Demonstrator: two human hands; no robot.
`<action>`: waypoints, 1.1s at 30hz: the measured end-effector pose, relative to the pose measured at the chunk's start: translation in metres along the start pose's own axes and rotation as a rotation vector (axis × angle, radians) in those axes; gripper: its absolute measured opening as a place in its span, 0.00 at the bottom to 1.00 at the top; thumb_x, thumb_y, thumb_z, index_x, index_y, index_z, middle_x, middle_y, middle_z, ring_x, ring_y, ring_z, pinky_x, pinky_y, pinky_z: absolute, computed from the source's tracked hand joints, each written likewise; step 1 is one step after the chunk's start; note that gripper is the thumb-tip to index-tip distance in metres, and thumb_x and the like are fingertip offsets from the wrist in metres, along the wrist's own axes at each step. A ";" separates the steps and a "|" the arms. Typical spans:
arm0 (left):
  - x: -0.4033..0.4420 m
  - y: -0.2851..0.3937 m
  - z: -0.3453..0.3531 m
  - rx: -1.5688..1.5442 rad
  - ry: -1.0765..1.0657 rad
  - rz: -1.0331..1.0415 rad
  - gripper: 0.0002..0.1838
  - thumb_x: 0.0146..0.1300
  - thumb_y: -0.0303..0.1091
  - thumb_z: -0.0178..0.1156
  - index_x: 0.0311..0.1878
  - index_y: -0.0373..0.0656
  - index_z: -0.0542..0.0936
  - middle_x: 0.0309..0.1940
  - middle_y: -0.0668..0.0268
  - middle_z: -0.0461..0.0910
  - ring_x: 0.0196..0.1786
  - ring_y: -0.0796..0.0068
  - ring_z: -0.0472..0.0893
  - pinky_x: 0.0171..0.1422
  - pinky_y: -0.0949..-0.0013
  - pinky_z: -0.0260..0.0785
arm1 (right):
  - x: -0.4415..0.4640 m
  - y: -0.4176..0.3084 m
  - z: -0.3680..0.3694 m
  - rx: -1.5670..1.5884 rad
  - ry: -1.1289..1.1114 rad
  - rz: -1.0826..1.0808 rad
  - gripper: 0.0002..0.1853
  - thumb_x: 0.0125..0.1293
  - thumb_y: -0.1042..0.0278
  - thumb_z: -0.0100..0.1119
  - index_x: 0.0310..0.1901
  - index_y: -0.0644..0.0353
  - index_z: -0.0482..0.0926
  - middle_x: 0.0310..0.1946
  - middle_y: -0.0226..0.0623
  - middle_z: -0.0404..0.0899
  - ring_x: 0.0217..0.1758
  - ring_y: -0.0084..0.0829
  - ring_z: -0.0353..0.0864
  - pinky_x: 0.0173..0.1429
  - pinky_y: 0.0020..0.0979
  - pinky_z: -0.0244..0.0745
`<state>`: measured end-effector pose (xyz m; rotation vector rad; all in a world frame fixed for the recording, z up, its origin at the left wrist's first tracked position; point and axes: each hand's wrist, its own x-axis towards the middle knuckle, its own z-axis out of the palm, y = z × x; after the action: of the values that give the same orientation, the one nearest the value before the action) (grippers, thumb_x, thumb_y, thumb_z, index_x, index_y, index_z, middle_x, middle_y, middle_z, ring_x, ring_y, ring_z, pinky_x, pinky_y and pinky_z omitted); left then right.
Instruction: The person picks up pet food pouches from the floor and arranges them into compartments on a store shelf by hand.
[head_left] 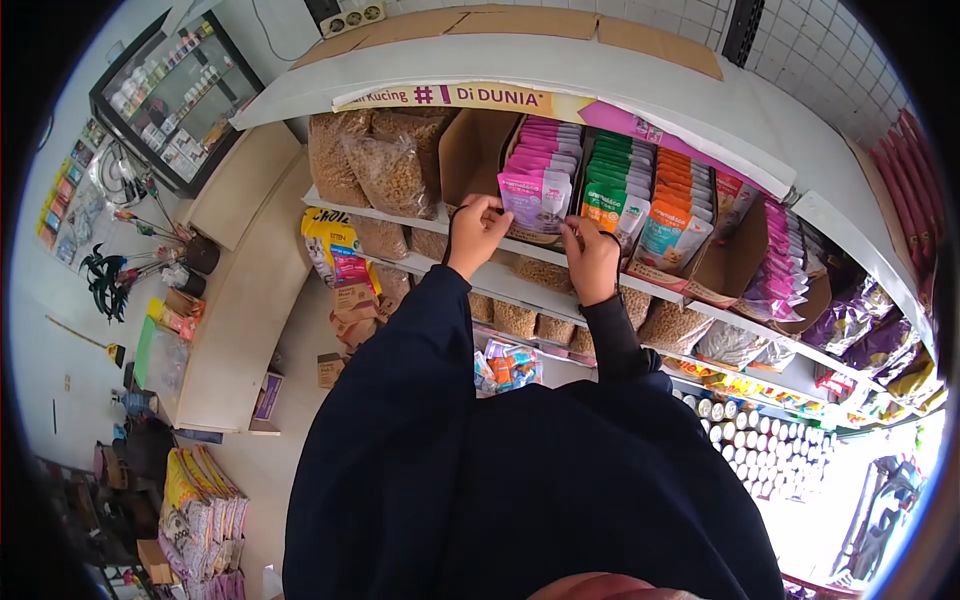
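Observation:
A pink and purple pouch (535,200) stands at the front of a row of pink pouches in a cardboard box on the upper shelf. My left hand (477,235) is at its left edge, thumb and fingers closed together on it. At the lower right edge of the same pouch is my right hand (592,260), its fingers bent and pinched against it. Green pouches (618,170) with an orange and green one in front fill the neighbouring box. Further right come orange pouches (682,200) with a teal and orange one in front.
Clear bags of brown kibble (385,165) sit left of the boxes, with more on the shelf below. Pink-purple pouches (780,260) and purple bags (860,310) are to the right. A curved counter (235,300) and a glass cabinet (180,100) stand at the left.

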<state>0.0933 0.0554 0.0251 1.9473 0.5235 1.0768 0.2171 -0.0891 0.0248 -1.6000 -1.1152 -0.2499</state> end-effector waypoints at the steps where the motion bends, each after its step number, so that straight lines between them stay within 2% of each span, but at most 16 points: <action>1: 0.000 -0.001 0.000 0.000 -0.005 -0.004 0.06 0.53 0.26 0.62 0.30 0.34 0.76 0.24 0.67 0.69 0.29 0.80 0.75 0.31 0.77 0.65 | 0.002 0.000 -0.001 -0.001 0.000 0.006 0.05 0.54 0.74 0.59 0.33 0.63 0.77 0.21 0.43 0.75 0.22 0.42 0.75 0.25 0.35 0.67; 3: -0.001 -0.006 -0.003 0.044 0.004 0.019 0.05 0.53 0.26 0.61 0.30 0.34 0.76 0.26 0.66 0.71 0.28 0.80 0.75 0.31 0.77 0.65 | 0.004 0.000 -0.001 0.006 0.059 -0.107 0.03 0.54 0.74 0.59 0.31 0.63 0.77 0.21 0.43 0.74 0.20 0.43 0.74 0.25 0.37 0.66; 8: -0.002 -0.025 -0.004 0.246 -0.055 0.048 0.05 0.53 0.26 0.61 0.30 0.35 0.77 0.26 0.67 0.72 0.26 0.80 0.74 0.30 0.77 0.65 | -0.001 0.005 0.004 -0.083 -0.034 -0.025 0.03 0.51 0.73 0.59 0.27 0.61 0.77 0.20 0.43 0.74 0.21 0.44 0.75 0.25 0.37 0.68; 10: -0.002 -0.015 -0.003 0.315 -0.038 0.118 0.05 0.53 0.26 0.61 0.29 0.35 0.77 0.25 0.67 0.71 0.24 0.79 0.74 0.29 0.77 0.64 | -0.001 0.004 0.002 -0.109 -0.045 -0.018 0.03 0.51 0.72 0.59 0.27 0.61 0.77 0.19 0.44 0.74 0.21 0.44 0.75 0.25 0.37 0.68; 13: -0.006 -0.004 0.000 0.208 0.056 0.083 0.05 0.52 0.26 0.61 0.28 0.35 0.77 0.24 0.66 0.71 0.24 0.78 0.73 0.28 0.76 0.64 | -0.001 0.002 -0.002 -0.129 -0.063 -0.005 0.04 0.52 0.71 0.59 0.27 0.61 0.77 0.18 0.44 0.75 0.22 0.43 0.75 0.26 0.37 0.69; 17: -0.003 -0.007 0.000 0.183 0.053 0.047 0.05 0.52 0.27 0.62 0.29 0.35 0.77 0.23 0.65 0.71 0.24 0.77 0.74 0.29 0.75 0.64 | 0.000 0.003 -0.001 -0.131 -0.074 0.011 0.05 0.52 0.70 0.59 0.27 0.61 0.77 0.18 0.45 0.75 0.22 0.44 0.76 0.26 0.38 0.69; 19: 0.003 -0.010 -0.001 0.231 0.023 0.131 0.05 0.49 0.26 0.63 0.26 0.36 0.77 0.20 0.61 0.70 0.23 0.68 0.73 0.27 0.68 0.63 | 0.000 0.002 0.000 -0.135 -0.072 0.005 0.05 0.52 0.70 0.59 0.27 0.61 0.77 0.18 0.45 0.75 0.22 0.44 0.76 0.26 0.38 0.69; 25: 0.006 -0.008 -0.002 0.397 0.016 0.150 0.05 0.48 0.28 0.63 0.26 0.37 0.78 0.20 0.59 0.70 0.23 0.64 0.72 0.28 0.65 0.63 | -0.005 0.003 0.002 -0.134 -0.056 -0.012 0.05 0.52 0.70 0.59 0.27 0.61 0.77 0.16 0.44 0.73 0.20 0.43 0.74 0.25 0.37 0.68; 27: 0.002 -0.005 -0.004 0.394 0.035 0.125 0.06 0.49 0.29 0.64 0.26 0.38 0.78 0.20 0.60 0.71 0.23 0.65 0.73 0.29 0.66 0.64 | -0.005 0.000 0.001 -0.137 -0.066 -0.017 0.05 0.52 0.69 0.59 0.27 0.61 0.77 0.15 0.44 0.72 0.19 0.43 0.74 0.24 0.36 0.67; 29: -0.001 -0.006 -0.003 0.215 0.057 0.123 0.09 0.50 0.32 0.65 0.26 0.36 0.78 0.19 0.64 0.69 0.22 0.73 0.71 0.27 0.69 0.62 | -0.004 0.001 -0.001 -0.145 -0.077 0.002 0.05 0.53 0.69 0.60 0.27 0.60 0.77 0.14 0.43 0.71 0.19 0.43 0.74 0.23 0.36 0.66; 30: -0.005 -0.014 -0.001 0.233 0.113 0.069 0.10 0.52 0.34 0.64 0.31 0.37 0.79 0.22 0.64 0.74 0.24 0.74 0.73 0.30 0.71 0.66 | -0.004 0.003 -0.002 -0.152 -0.120 0.019 0.05 0.53 0.69 0.60 0.30 0.60 0.78 0.14 0.43 0.71 0.18 0.41 0.74 0.23 0.36 0.65; 31: -0.007 -0.011 0.000 0.223 0.150 0.069 0.10 0.52 0.34 0.64 0.31 0.37 0.79 0.22 0.64 0.74 0.24 0.74 0.73 0.30 0.71 0.66 | -0.003 0.005 -0.003 -0.157 -0.137 -0.014 0.05 0.53 0.69 0.60 0.30 0.60 0.78 0.14 0.43 0.71 0.18 0.41 0.74 0.23 0.36 0.65; 33: -0.022 -0.007 -0.004 0.203 0.197 0.001 0.13 0.53 0.36 0.64 0.37 0.37 0.78 0.26 0.63 0.77 0.27 0.75 0.75 0.33 0.73 0.68 | -0.011 0.006 -0.001 -0.075 -0.067 -0.010 0.06 0.53 0.69 0.60 0.32 0.60 0.78 0.12 0.41 0.69 0.16 0.39 0.71 0.22 0.35 0.64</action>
<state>0.0785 0.0467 0.0097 2.0247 0.7652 1.2660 0.2162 -0.0951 0.0138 -1.6799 -1.1772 -0.2490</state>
